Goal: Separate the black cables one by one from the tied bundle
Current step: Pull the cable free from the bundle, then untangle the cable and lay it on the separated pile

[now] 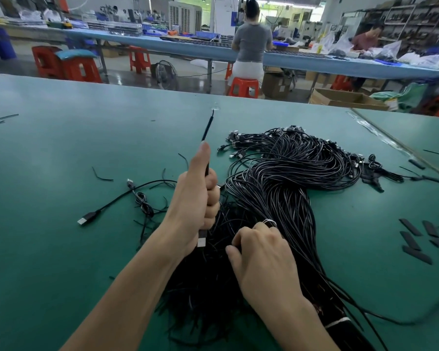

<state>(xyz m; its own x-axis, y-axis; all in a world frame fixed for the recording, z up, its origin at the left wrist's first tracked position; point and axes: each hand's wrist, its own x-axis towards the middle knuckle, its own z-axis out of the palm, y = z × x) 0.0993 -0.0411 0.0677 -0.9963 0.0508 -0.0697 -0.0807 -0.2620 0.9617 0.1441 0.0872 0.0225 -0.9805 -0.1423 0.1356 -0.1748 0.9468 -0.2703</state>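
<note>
Left hand: fist round one cable, left of tie.
Right hand: clamps bundle beside tie.
Risk: your yank could snag neighbouring strands.

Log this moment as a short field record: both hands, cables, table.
left hand: grips a black cable upright, USB plug below the fist
right hand: fingers curled into the tied bundle beside its white tie
loose cable: lies left of the hands
table: green, carries it all
</note>
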